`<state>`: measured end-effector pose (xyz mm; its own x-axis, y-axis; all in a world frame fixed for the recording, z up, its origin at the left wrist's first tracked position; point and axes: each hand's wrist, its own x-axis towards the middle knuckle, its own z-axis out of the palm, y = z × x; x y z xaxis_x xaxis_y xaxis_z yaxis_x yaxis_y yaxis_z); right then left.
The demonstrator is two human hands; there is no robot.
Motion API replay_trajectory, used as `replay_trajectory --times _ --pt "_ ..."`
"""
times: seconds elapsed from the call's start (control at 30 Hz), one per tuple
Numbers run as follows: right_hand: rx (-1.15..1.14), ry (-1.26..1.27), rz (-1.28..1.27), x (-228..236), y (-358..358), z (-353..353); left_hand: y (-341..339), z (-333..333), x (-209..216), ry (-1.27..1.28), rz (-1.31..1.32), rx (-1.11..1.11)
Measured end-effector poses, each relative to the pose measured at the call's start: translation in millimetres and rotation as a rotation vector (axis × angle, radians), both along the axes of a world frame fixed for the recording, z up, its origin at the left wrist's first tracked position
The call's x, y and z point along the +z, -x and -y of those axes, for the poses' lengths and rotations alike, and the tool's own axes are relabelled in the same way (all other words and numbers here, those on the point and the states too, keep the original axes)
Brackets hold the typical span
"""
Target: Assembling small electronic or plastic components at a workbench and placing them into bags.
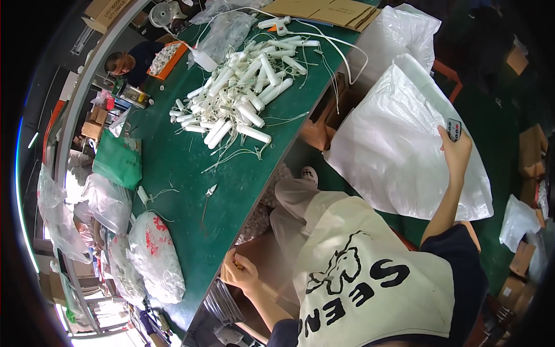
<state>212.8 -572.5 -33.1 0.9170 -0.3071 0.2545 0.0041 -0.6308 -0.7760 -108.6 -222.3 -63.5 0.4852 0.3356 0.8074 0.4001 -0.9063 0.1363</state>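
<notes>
My right hand point(457, 149) grips a small remote control point(454, 129) with rows of buttons, in front of a large white plastic sack point(399, 139). Beside the table's front edge, my left hand point(239, 272) is closed; a small yellowish and dark bit shows at its fingers, too little to name. On the green table point(173, 196) lies a tangled heap of white tubes with thin wires point(243, 92). A small white-tipped tool point(210, 191) and a single wired white piece point(143, 194) lie apart from the heap.
A white glue gun point(275, 24) and its cable lie beyond the heap, near flat cardboard point(324, 11). Filled plastic bags point(155, 257) and a green bag point(118, 159) line the table's far side. Another person point(130, 62) is near an orange bin point(167, 59). Cardboard boxes point(523, 257) stand at right.
</notes>
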Motion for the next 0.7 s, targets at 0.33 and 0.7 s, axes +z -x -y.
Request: replay_trajectory --times 0.33,0.7 --pt "0.029 0.068 -0.025 -5 -4 -16 6 3 -2 0.039 -0.063 0.021" --pt "0.325 0.081 0.793 -49 15 -83 0 6 3 -0.017 -0.115 0.018"
